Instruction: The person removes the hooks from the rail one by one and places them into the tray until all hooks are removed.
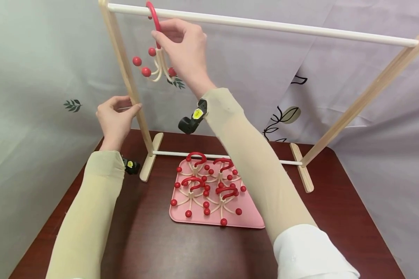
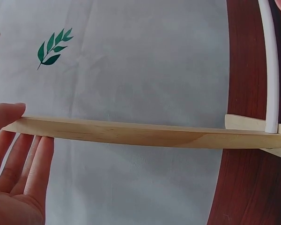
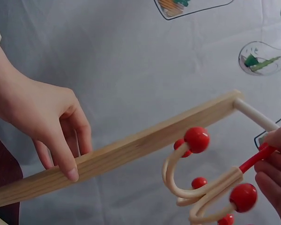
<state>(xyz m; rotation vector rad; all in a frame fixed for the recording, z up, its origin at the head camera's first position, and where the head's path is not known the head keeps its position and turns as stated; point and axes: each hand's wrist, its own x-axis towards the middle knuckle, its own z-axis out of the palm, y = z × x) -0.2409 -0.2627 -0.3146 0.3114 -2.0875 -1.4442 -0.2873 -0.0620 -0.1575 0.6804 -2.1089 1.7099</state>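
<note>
My right hand pinches the red hook of a multi-arm hanger between thumb and fingers. The curve of its hook lies over the white top rod, close to the rod's left end. Below the hook, cream arms tipped with red balls spread out in the right wrist view. Lower down, my left hand grips the left wooden post of the stand, thumb on one side and fingers on the other, as the left wrist view also shows.
Several similar hangers lie on a pink tray on the dark red table. The stand's right post, lower white rod and wooden feet rise around and behind the tray. Patterned cloth hangs behind.
</note>
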